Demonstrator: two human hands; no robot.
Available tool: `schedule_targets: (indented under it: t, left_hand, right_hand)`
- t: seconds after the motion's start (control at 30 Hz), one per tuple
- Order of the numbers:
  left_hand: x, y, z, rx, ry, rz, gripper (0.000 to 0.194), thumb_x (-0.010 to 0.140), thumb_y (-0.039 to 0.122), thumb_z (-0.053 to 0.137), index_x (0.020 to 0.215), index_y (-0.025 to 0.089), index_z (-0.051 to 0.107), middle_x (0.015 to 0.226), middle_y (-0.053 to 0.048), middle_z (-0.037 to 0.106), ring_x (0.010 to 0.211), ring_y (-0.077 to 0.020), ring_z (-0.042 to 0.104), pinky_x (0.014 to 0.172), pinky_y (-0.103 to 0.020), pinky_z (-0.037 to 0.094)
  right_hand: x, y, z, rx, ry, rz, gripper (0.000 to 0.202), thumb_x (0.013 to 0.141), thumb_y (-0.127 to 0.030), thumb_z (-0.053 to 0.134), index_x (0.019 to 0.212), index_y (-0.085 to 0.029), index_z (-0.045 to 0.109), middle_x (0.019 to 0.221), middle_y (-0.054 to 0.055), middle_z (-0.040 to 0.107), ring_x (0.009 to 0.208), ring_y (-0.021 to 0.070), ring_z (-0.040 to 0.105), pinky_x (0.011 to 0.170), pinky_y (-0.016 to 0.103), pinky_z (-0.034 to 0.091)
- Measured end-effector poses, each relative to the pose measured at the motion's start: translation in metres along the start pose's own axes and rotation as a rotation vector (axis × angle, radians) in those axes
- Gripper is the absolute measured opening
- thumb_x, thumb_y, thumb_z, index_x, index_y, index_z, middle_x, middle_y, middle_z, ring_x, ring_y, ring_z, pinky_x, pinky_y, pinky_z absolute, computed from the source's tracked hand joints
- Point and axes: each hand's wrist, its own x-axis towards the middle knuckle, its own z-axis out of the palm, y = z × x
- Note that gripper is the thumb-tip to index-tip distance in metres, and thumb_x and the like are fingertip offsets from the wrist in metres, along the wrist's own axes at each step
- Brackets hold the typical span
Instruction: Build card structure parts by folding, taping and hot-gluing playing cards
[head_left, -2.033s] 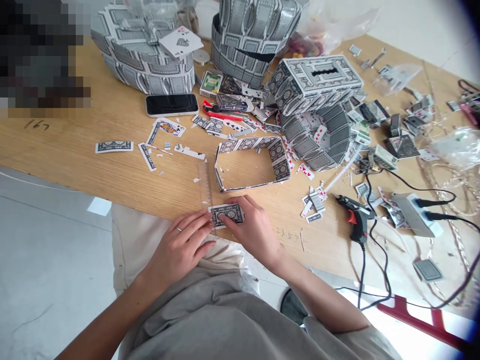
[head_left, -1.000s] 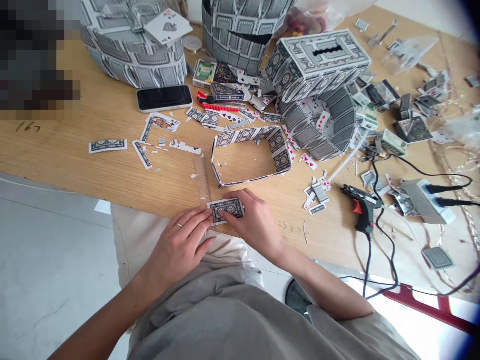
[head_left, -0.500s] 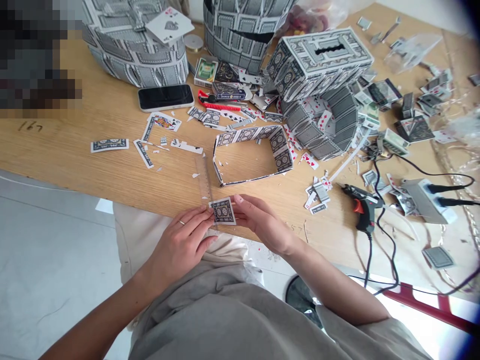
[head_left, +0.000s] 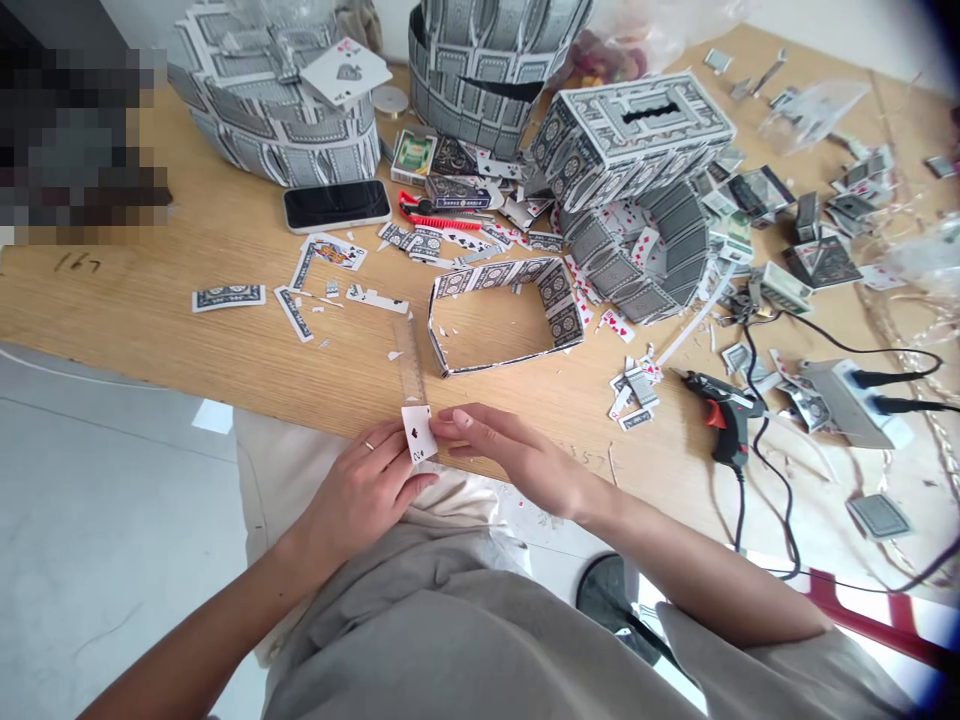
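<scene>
A small cut playing card, its white spade face showing, stands tilted at the table's front edge between my hands. My left hand, with a ring on one finger, grips its left side. The fingertips of my right hand touch or nearly touch its right edge, thumb over the fingers. A clear ruler lies just behind the card, partly under it. Behind my right hand stands a low open frame made of patterned cards.
A black phone, a red cutter and card scraps lie farther back. Behind them stand card-built baskets and a slotted card box. To the right are a glue gun with its cable and a power strip.
The card between my hands has turned from its patterned back to its spade face and moved slightly left. My right hand's fingers have straightened a little.
</scene>
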Motion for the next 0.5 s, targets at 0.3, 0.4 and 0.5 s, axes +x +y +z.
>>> schedule_targets:
  t: [0.3,0.4,0.5]
  left_hand:
    - [0.002,-0.001,-0.004,0.015,-0.036,0.012,0.024,0.107,0.028,0.067,0.124,0.012,0.072,0.116,-0.013,0.081,0.117,-0.0302,0.077,0.108,-0.044,0.061]
    - [0.000,-0.001,-0.002,0.018,-0.029,0.005,0.025,0.108,0.030,0.066,0.125,0.013,0.072,0.111,-0.013,0.082,0.115,-0.0302,0.078,0.106,-0.043,0.062]
    - [-0.001,0.000,-0.002,0.015,-0.021,-0.009,0.025,0.108,0.029,0.066,0.127,0.014,0.072,0.121,-0.013,0.081,0.121,-0.0303,0.076,0.108,-0.044,0.061]
  right_hand:
    - [0.008,-0.008,0.002,-0.126,-0.036,-0.015,0.060,0.107,-0.072,0.054,0.126,-0.019,0.077,0.122,0.013,0.080,0.117,0.0330,0.076,0.110,0.053,0.061]
    - [0.008,-0.004,0.001,-0.041,-0.090,-0.007,0.047,0.108,-0.057,0.063,0.135,-0.020,0.071,0.130,0.013,0.079,0.124,0.0306,0.075,0.111,0.049,0.061]
    - [0.011,0.009,-0.003,-0.061,-0.087,-0.069,0.051,0.101,-0.031,0.071,0.149,-0.021,0.059,0.148,0.015,0.070,0.118,0.0254,0.078,0.104,0.044,0.065]
